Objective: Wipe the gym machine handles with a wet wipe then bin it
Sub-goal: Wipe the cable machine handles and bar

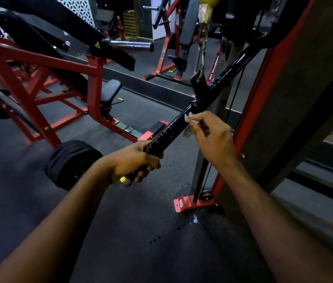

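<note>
A long black bar handle (176, 124) hangs from a cable clip (202, 52) and slants from lower left to upper right. My left hand (137, 160) grips the ribbed lower end of the bar. My right hand (210, 135) pinches a crumpled white wet wipe (191, 119) against the bar near its middle, just below the bar's centre bracket. Part of the wipe hangs under my fingers.
A red cable machine upright (263, 88) with its base foot (192, 203) stands right of the bar. A red plate-loaded machine (39, 78) with a black weight plate (73, 164) fills the left. Dark rubber floor (141, 231) with wet drops lies below.
</note>
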Motion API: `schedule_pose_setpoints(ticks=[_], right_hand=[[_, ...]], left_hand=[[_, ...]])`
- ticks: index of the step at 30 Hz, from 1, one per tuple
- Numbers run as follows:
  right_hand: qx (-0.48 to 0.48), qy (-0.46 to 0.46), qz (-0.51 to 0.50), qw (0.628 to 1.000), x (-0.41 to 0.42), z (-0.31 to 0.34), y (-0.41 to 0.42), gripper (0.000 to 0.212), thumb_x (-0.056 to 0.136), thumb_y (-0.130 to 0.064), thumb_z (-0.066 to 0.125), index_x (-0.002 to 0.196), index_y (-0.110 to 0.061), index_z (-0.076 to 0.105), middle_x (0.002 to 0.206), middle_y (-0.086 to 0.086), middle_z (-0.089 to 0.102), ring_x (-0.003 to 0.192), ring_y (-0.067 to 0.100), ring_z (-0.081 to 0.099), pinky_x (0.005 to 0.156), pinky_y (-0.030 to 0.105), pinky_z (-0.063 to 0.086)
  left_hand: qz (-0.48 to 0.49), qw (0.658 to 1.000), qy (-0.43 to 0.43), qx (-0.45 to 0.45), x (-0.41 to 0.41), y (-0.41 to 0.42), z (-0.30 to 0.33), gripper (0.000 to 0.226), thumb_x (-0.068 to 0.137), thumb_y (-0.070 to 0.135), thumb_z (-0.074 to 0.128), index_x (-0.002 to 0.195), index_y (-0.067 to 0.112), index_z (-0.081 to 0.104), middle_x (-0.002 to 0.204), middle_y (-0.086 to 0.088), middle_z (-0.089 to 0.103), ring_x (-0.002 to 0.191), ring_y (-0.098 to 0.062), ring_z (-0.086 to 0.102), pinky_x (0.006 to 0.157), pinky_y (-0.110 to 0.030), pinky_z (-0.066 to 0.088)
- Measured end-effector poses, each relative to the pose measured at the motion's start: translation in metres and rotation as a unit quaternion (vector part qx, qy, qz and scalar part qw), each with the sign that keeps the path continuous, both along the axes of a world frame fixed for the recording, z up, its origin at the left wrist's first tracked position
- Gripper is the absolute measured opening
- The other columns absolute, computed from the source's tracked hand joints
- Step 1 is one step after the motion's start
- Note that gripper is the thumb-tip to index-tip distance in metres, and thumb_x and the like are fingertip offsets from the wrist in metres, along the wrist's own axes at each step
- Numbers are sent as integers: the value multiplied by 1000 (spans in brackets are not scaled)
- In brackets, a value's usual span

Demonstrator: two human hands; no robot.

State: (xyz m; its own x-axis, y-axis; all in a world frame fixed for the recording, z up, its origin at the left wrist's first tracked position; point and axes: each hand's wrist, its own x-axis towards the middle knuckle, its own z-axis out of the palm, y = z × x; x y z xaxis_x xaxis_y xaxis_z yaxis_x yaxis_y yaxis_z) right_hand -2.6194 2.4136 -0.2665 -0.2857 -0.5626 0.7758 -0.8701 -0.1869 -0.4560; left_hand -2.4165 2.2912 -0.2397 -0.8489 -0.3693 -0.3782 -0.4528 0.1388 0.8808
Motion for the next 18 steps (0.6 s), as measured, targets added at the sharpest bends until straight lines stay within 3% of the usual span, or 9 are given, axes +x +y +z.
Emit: schedule_pose_setpoints(ticks=[4,8,11,13,14,16,18], right_hand=[[5,-33,-72,997,7,16,-14,16,99,-19,62,109,-9,69,103,0,67,88,5,63,77,18,54],[86,17,-55,995,20,16,-12,16,99,-20,62,110,-10,69,103,0,64,85,6,59,74,10,47],[129,69,-58,988,2,29,-1,17,97,-21,64,110,-11,69,98,-2,62,82,6,56,74,11,44],[132,83,-88,984,-10,43,-5,15,98,-23,63,106,-11,70,96,-1,61,82,7,55,72,12,43],[138,85,-100,982,-12,48,-9,15,99,-23,62,103,-11,70,96,1,63,82,11,58,73,18,47],[164,94,-111,976,-4,53,-16,16,99,-23,59,101,-10,69,98,4,63,84,17,61,75,31,53],[206,124,-82,967,8,49,-16,17,100,-25,57,103,-11,67,98,-1,59,82,12,58,74,28,52]], left_hand=[[1,1000,-6,3,0,0,0,23,93,-2,60,111,10,52,67,-2,52,48,-14,45,41,-26,41],[22,999,-9,-38,-3,5,0,23,92,-2,60,110,10,53,67,-3,53,46,-13,47,41,-26,41],[66,989,-13,-132,-8,16,-5,28,93,5,63,108,26,54,71,-10,56,48,-16,52,44,-30,47],[88,980,-16,-176,-14,27,-9,39,94,12,65,122,36,51,81,-13,63,56,-19,58,49,-35,53],[92,975,-14,-200,-18,32,-12,46,94,15,66,130,38,48,85,-7,64,59,-15,61,49,-34,55],[98,962,-14,-255,-25,40,-15,56,94,17,68,142,34,44,87,11,56,64,-5,60,49,-17,46],[107,946,-26,-306,-27,44,-16,52,94,20,67,139,34,44,87,12,54,70,-5,61,55,-18,46]])
